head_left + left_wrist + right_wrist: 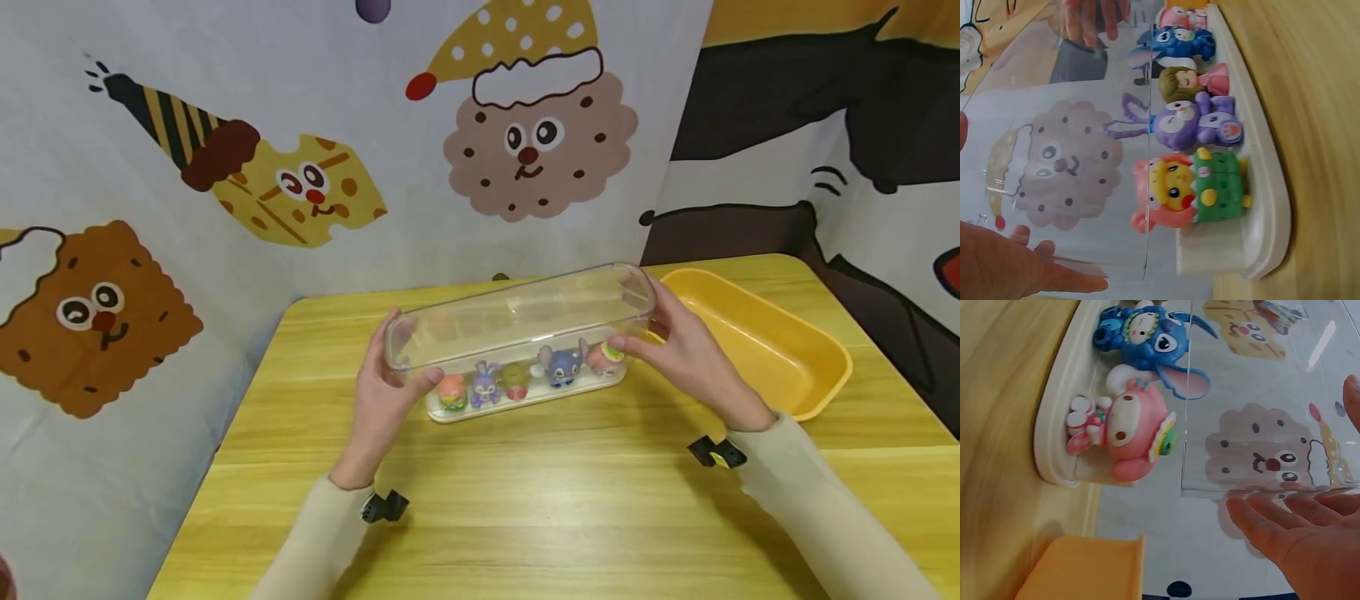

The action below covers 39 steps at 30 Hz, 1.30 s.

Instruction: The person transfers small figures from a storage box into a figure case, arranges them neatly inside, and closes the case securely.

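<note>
Holding the clear cover (517, 321) at its two short ends just above the base (525, 400) with figures (517, 379), the left hand (386, 392) and right hand (686, 350) clasp it; it seems light, stiff, slippery.

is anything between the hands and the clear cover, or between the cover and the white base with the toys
Nothing lies between the hands and the clear cover: the left hand and right hand already hold its two ends. Its front edge is tilted up off the white base; only the row of toy figures stands beneath it.
</note>
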{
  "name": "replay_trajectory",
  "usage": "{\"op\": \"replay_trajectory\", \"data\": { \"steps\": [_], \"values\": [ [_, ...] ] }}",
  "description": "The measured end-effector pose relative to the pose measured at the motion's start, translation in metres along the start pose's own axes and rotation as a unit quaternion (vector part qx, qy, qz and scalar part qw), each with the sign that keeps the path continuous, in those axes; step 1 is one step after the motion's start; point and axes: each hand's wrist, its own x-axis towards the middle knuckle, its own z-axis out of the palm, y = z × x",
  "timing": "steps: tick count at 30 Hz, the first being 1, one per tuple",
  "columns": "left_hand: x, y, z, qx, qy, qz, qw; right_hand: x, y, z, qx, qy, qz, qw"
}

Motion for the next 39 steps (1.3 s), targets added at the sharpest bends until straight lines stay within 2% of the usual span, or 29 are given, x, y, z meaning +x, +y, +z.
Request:
{"op": "replay_trajectory", "data": {
  "steps": [7, 14, 26, 39],
  "values": [
    [-0.001, -0.01, 0.002, -0.016, -0.009, -0.001, 0.9998, -0.002, 0.011, 0.002, -0.001, -0.004, 0.008, 1.0],
    [0.0, -0.018, 0.002, -0.001, -0.005, -0.017, 0.9998, 0.001, 0.02, 0.006, -0.008, -0.01, 0.02, 1.0],
    [0.004, -0.024, 0.002, 0.022, -0.003, -0.023, 0.9995, 0.006, 0.032, 0.01, -0.001, -0.022, 0.027, 0.999],
    [0.005, -0.042, -0.001, 0.06, -0.014, -0.053, 0.9967, 0.006, 0.05, 0.014, -0.009, -0.045, 0.039, 0.998]
  ]
}}
